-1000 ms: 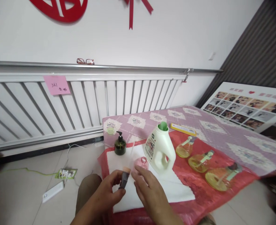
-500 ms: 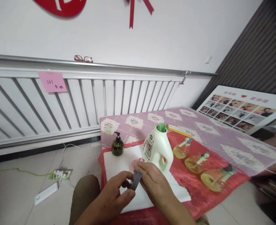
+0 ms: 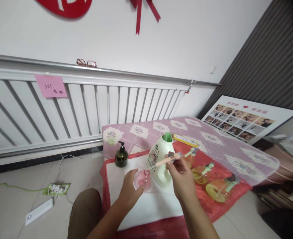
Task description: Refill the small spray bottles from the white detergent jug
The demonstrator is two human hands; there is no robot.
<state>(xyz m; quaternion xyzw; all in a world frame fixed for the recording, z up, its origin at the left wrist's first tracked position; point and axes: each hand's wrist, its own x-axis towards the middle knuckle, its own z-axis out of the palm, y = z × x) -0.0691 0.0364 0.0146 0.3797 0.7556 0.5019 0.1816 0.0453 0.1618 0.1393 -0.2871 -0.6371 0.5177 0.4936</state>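
Note:
My left hand [image 3: 129,190] is around the left side of a small clear pink bottle [image 3: 146,183], its thumb and fingers at the bottle's wall. The bottle's neck is uncapped, and it stands on a white cloth [image 3: 148,207]. Raised to the right, my right hand [image 3: 183,174] pinches a peach-and-grey pump head [image 3: 168,160] whose thin clear tube points left, above the bottle's mouth. Behind the tube stands a large pale green jug [image 3: 161,152] with a green piece in its opening. A dark green pump bottle [image 3: 121,156] is on the cloth's far left.
Several yellow clear bottles [image 3: 216,192] with green-and-grey heads lie on the red cloth [image 3: 196,207] at right. A yellow-and-white box [image 3: 185,140] lies behind the jug. A small pale green cup [image 3: 111,140] sits at the table's far left corner. The radiator [image 3: 113,104] runs behind the table.
My hands have moved apart. My right hand has lifted the pump head up and right, its tube clear of the pink bottle. My left hand has shifted to the bottle's side.

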